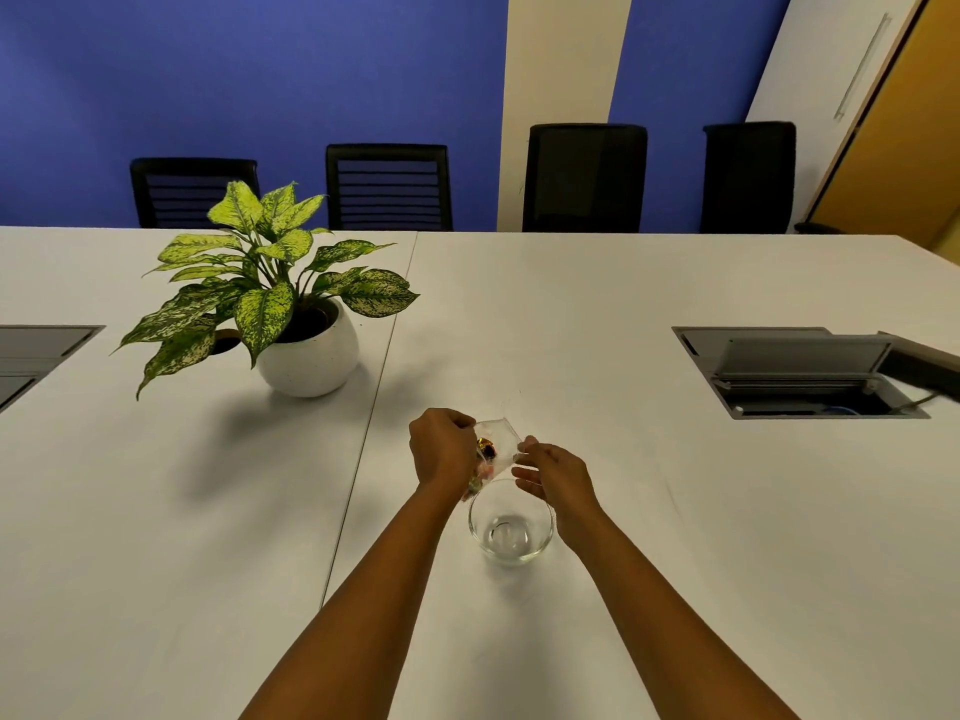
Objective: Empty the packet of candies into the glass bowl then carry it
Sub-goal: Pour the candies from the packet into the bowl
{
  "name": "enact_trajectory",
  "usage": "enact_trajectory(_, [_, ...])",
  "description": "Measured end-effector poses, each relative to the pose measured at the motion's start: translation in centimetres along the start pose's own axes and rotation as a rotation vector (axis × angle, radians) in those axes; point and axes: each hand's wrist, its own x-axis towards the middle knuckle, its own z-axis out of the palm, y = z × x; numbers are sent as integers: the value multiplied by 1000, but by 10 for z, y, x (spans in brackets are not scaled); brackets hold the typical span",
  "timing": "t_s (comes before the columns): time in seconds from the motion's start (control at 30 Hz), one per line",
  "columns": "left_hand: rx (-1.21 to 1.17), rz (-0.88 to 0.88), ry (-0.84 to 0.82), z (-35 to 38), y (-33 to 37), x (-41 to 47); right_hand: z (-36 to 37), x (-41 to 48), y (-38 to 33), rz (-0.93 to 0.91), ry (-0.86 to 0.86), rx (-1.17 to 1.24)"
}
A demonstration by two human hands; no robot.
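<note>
Fingers of left hand [440,449] and right hand [553,472]: both pinched on clear candy packet [496,446], held tilted above the table [675,537], long axis slanting down-left toward glass bowl [511,522]. Candies [480,472] gathered at low end, just over bowl's far rim. Potted plant [291,314] well apart; open table all around

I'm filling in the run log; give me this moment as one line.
phase: emptying | left hand: holds candy packet | right hand: pinches packet corner | glass bowl: on table, looks empty
</note>
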Motion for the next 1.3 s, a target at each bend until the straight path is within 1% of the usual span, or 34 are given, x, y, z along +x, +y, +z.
enact_trajectory(0.1, [-13,16,-26,-1,5,1,-6,3,10,70,-12,80])
enact_trajectory(0.2, [-138,-24,-91,-5,12,3,-11,5,24,135,-32,177])
enact_trajectory(0.27, [-261,-87,-163,-8,17,4,-11,6,29,200,-56,318])
enact_trajectory(0.33, [-352,-137,-270,-11,21,3,-10,8,30,242,-81,441])
enact_trajectory(0.4, [-396,-159,-371,-15,23,2,-8,9,28,254,-109,543])
enact_trajectory(0.47, [-409,-167,-401,-17,20,3,-8,9,26,259,-127,588])
enact_trajectory(0.67, [-351,-141,-362,-19,3,7,-19,10,26,267,-92,507])
enact_trajectory(0.8, [-207,-5,-395,-11,-4,3,-27,11,32,228,-86,430])
enact_trajectory(0.93, [-137,30,-423,-2,-7,-1,-32,13,33,198,-69,362])
enact_trajectory(1.0, [-156,3,-390,2,-11,0,-36,14,33,182,-46,331])
enact_trajectory(1.13, [-278,-141,-351,10,-24,3,-46,15,30,127,-20,235])
enact_trajectory(1.3, [-291,-234,-310,21,-43,3,-56,17,26,32,92,58])
